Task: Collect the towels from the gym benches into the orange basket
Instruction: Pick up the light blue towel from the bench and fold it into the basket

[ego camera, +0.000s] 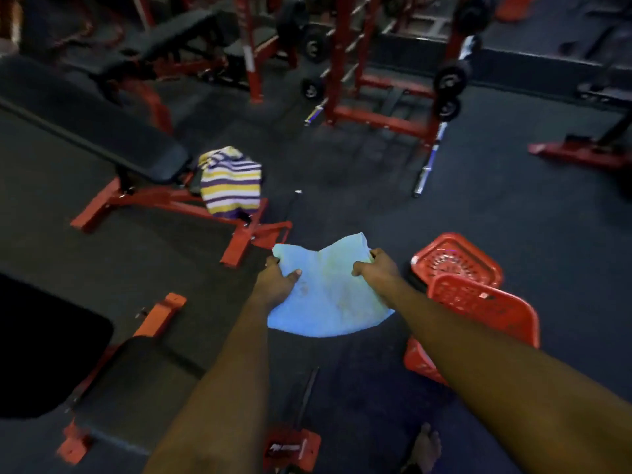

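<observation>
Dim gym: dark rubber floor [342,159], with a red power rack [376,107] standing at the back. At far left, a black padded bench [102,131] on a red frame is running toward the centre. A purple, yellow and white striped towel [231,183] is hanging over its near end. My left hand [277,282] is pinching the left edge of a light blue towel [328,302], thumb on top, fingers tucked beneath. The blue towel is hanging spread between both hands, above the floor. My right hand [376,268] is gripping its upper right corner, fingers curled into the cloth. Just right of that hand, the orange basket [478,302] is sitting on the floor, tilted. Blur is hiding whether it is one basket or two.
</observation>
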`<state>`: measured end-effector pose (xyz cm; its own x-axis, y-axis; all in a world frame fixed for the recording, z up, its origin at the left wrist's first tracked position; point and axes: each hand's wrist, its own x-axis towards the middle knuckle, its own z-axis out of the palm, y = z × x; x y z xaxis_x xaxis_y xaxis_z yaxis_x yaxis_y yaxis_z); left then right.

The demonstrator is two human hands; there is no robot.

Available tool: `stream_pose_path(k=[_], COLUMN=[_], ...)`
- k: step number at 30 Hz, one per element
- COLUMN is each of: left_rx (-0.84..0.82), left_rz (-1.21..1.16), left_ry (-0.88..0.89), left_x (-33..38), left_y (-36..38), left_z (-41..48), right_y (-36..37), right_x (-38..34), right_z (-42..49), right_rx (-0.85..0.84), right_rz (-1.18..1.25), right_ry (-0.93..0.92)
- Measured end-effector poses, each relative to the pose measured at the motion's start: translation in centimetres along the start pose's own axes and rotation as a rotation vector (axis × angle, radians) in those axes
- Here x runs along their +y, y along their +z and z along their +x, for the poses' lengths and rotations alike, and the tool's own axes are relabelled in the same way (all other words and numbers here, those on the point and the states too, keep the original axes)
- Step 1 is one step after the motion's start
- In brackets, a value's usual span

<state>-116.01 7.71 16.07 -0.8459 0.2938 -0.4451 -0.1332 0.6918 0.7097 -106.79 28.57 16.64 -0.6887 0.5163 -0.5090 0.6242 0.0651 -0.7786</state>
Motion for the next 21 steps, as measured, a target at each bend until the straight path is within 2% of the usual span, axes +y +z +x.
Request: stream_pose_path(k=[8,9,16,21], left_rx=[-0.247,-0.287,-0.409,-0.445], left_rz=[0.140,0.167,0.263,0.378], left_ry=[0.120,0.143,0.232,0.254], left_x=[12.9,14.9,17.6,15.8], left_y=[20.5,24.9,37.7,43.7], left_z=[3.1,4.0,6.7,9.2], right_y=[-19.9,-23.5,-31.3,-32.8], right_x=[11.1,13.5,23.6,29.2], right_z=[5.3,6.5,10.0,12.7], right_rx=[0.234,0.270,0.366,0.338], right_rz=[0.134,0.158,0.149,0.069], right_ry=[0.113,0.152,0.258,0.342])
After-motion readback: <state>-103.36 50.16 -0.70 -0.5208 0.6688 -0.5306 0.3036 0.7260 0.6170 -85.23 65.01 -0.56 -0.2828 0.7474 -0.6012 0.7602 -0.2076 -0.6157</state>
